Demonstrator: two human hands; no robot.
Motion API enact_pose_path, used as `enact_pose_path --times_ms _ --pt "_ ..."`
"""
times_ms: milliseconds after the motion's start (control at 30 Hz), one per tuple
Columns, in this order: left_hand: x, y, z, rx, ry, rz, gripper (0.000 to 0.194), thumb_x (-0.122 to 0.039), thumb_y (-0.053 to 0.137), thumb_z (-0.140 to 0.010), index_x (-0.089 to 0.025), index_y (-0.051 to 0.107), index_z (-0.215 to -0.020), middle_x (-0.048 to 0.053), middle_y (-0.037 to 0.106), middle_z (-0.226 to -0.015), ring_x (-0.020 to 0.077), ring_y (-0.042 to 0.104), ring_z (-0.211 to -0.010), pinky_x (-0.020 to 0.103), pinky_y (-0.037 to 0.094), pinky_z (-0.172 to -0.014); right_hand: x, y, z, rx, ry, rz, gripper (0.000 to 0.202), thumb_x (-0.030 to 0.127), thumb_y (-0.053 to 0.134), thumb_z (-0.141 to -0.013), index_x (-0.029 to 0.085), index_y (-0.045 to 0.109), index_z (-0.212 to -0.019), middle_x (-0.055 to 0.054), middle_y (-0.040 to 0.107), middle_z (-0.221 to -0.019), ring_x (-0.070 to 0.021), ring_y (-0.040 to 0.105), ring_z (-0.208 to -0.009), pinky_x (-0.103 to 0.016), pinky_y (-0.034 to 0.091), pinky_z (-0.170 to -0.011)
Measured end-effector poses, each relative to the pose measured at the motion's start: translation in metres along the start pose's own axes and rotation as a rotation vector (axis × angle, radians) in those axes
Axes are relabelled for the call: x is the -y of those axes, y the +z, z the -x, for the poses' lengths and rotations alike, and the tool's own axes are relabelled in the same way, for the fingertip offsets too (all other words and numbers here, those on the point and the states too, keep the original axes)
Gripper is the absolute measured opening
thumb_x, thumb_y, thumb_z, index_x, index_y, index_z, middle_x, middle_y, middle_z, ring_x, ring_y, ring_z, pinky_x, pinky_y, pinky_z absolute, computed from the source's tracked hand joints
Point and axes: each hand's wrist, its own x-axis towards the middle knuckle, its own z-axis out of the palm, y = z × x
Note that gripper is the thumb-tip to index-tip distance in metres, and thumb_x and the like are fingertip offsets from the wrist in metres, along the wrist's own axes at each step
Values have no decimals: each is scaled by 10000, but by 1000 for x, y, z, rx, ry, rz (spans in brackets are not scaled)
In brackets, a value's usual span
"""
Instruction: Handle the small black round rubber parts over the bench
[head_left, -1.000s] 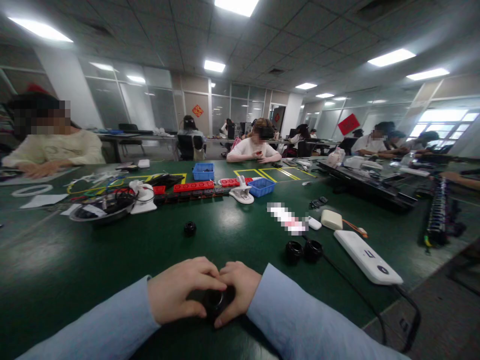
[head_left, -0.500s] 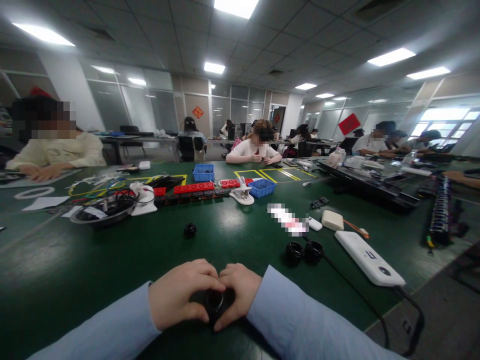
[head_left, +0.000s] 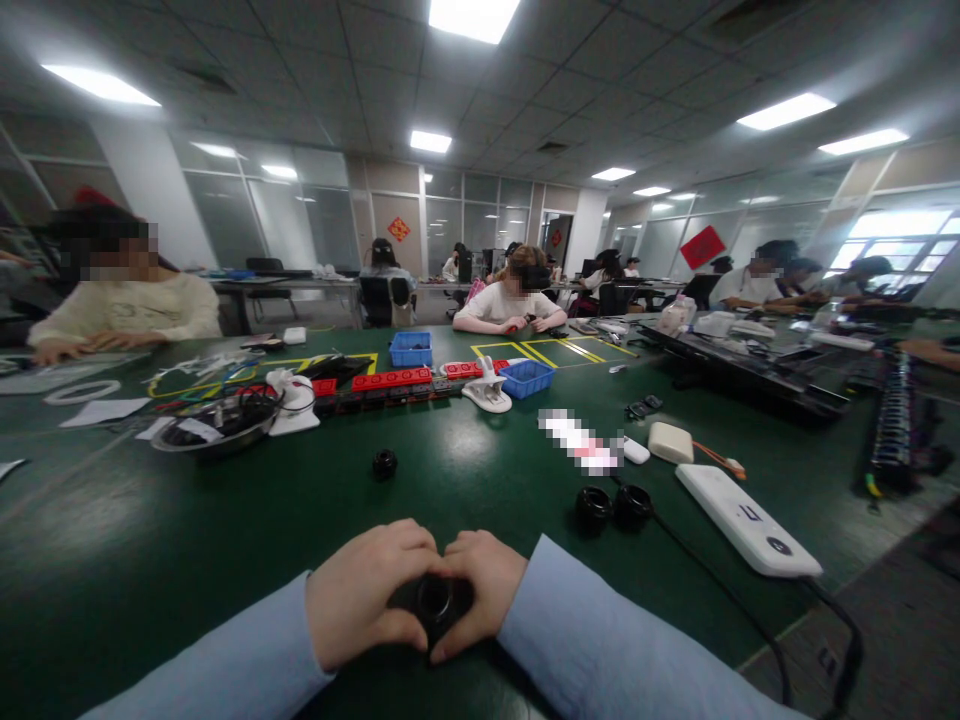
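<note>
Between my two hands, low in the middle of the head view, is a black ring-shaped part with a round hole facing up. My left hand curls around it from the left, thumb in front and fingers behind. From the other side my right hand closes on the same part, its thumb tip close to my left thumb. The far side of the part is hidden by my fingers. A similar small black ring lies farther away on the green table. Two more black rings, one nearer and one beside it, lie to the right.
A white power bank with a black cable lies at right. Farther back are blue bins, a red-topped strip, a white clip and a metal bowl of wires. Co-workers sit around the table.
The view has shifted slightly, so the table items appear a little farther right. Both hands stay around the black part. The co-worker opposite has lowered their hands.
</note>
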Motion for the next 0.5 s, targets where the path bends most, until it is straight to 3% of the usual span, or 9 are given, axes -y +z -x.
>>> enact_pose_path --times_ms 133,367,500 --pt "-3 5 -1 -30 -79 -53 462 -488 714 -639 -199 598 -979 44 588 -984 231 538 -910 343 431 -784 -3 5 -1 -43 18 -8 488 610 676 -558 206 628 -827 32 516 -643 -122 433 -590 -251 319 -589" --pt "-17 17 -7 -198 -345 -215 365 -480 680 -665 -162 582 -815 53 589 -843 230 548 -813 344 423 -718 -3 9 -6 -114 154 92 477 614 666 -546 169 595 -702 -6 572 -656 -149 477 -618 -275 337 -601" --pt "-16 22 -10 -188 -391 -240 427 -574 618 -668 -173 544 -796 42 599 -776 232 565 -755 346 411 -691 0 6 -6 -103 212 148 478 601 667 -551 163 603 -730 -35 600 -702 -180 514 -680 -295 354 -623"
